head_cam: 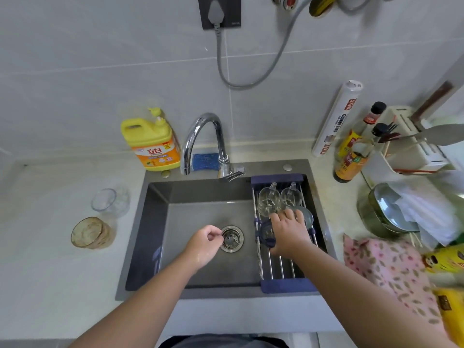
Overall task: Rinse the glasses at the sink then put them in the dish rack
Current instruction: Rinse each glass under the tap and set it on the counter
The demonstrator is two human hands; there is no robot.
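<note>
Two clear glass mugs [268, 199] [291, 197] lie side by side at the far end of the blue-framed dish rack [283, 270], which spans the right side of the sink [160, 222]. My right hand [288, 232] reaches onto the rack just in front of them and grips a glass [306, 216], with its fingers curled over it. Only the rim of that glass shows, to the right of the fingers. A bluish glass [266, 234] lies at the thumb side. My left hand [207, 241] hangs wet over the basin beside the drain [231, 238], loosely curled and holding nothing. A clear glass [108, 202] and an amber glass [91, 233] stand on the left counter.
The chrome tap [200, 136] arches over the back of the sink, with a yellow detergent jug [153, 144] and a blue sponge [204, 160] behind it. Bottles [351, 159], a utensil holder [411, 146], a metal pot [384, 212] and a pink cloth [386, 270] crowd the right counter.
</note>
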